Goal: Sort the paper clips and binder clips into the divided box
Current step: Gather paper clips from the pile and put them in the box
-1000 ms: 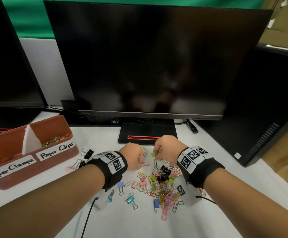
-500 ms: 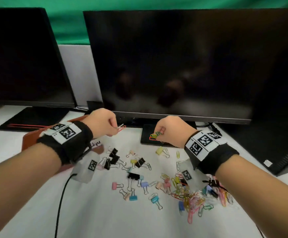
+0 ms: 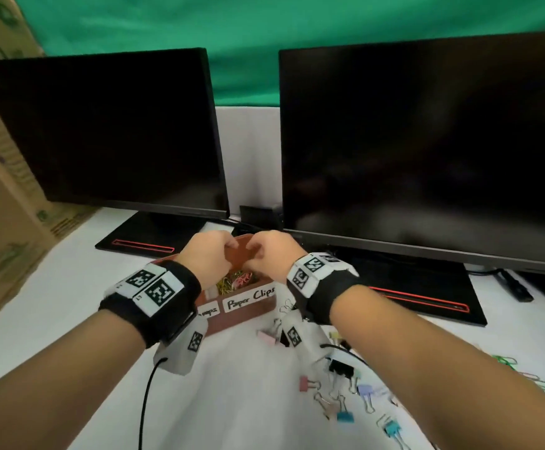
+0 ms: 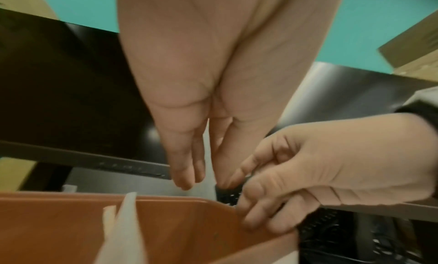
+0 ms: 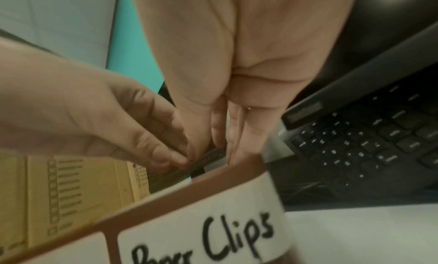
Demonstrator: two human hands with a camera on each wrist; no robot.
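Observation:
The brown divided box point(image 3: 245, 315) stands in front of me, and its right compartment is labelled "Paper Clips". Coloured paper clips point(image 3: 235, 280) lie inside that compartment. My left hand point(image 3: 227, 248) and right hand point(image 3: 258, 251) hover side by side just above it, nearly touching. In the left wrist view my left hand point(image 4: 203, 181) points thumb and fingers down over the box point(image 4: 177, 230), with a narrow gap and no clip between them. My right hand point(image 5: 220, 148) points down the same way, and I see no clip in it. Loose binder clips point(image 3: 342, 368) lie on the table under my right forearm.
Two dark monitors point(image 3: 427, 151) stand right behind the box, with their flat stands point(image 3: 427, 297) on the white table. A cardboard carton point(image 3: 1, 222) is at the left. A black cable point(image 3: 144, 401) trails from my left wrist. More paper clips point(image 3: 505, 358) lie at the right.
Both hands have carried their paper clips leftwards from the pile and now meet over the Paper Clips compartment. The clips seen in the fingers half a second ago no longer show.

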